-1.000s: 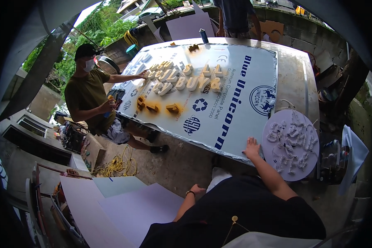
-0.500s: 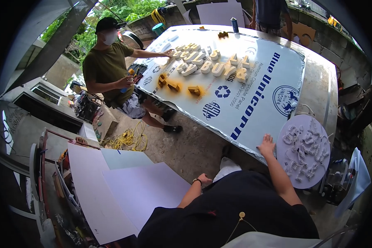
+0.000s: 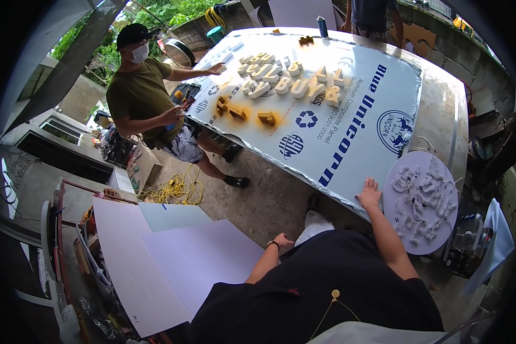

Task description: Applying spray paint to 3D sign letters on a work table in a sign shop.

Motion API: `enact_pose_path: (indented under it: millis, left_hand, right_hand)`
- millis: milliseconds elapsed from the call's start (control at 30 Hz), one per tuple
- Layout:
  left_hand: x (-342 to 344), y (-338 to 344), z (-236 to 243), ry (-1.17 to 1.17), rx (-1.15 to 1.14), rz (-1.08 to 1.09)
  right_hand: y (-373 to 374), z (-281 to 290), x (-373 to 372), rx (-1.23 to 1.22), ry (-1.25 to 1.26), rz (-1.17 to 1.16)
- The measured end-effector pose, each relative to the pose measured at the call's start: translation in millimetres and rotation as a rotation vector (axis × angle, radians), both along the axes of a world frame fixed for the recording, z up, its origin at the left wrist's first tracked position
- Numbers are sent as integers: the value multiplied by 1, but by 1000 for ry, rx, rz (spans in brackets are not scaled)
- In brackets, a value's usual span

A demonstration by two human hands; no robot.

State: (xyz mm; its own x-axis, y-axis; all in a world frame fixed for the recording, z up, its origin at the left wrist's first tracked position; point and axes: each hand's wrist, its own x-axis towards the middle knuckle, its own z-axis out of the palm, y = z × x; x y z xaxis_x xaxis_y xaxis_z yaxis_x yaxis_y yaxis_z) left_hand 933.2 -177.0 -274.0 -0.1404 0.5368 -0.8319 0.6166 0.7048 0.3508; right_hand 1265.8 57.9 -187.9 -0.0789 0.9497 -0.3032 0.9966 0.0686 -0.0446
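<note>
Resting on a big panel: the right hand lies at its near corner

Closest in, a black shirt (image 3: 350,269) with a round gold pendant (image 3: 335,293). The left hand (image 3: 280,242) hangs low, fingers loosely bent; whether they grip anything, I can't tell. Beside it, smooth pale sheets (image 3: 203,258), straight-edged and overlapping. Up to the right hand (image 3: 370,194), fingers spread, grasping nothing, palm down on the panel (image 3: 364,163). That's silvery film with blue print, crinkled along its edges, laid over a worn, stained table (image 3: 443,109). Just right, a flat lilac disc (image 3: 424,249) carries tangled white wires (image 3: 424,195). Below, rough concrete floor (image 3: 229,209) and a heap of yellow cord (image 3: 180,188). Farther along the panel: gold-sprayed blocks (image 3: 266,117) in fuzzy overspray, then chunky pale letters (image 3: 301,86) in rows. A masked co-worker (image 3: 137,97) stretches an arm over the far left. At the back, a slim can (image 3: 322,27), another person (image 3: 370,20), a coarse block wall (image 3: 436,56) and leafy greenery (image 3: 195,11).
</note>
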Motion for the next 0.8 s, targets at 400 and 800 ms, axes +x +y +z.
enact_pose_path:
  millis: [400, 800]
  left_hand:
    - [2, 1, 8, -28, 1, 69]
    - [-1, 3, 7, -52, -21, 97]
  right_hand:
    - [1, 2, -1, -39, -53, 2]
    - [0, 4, -2, -23, -45, 3]
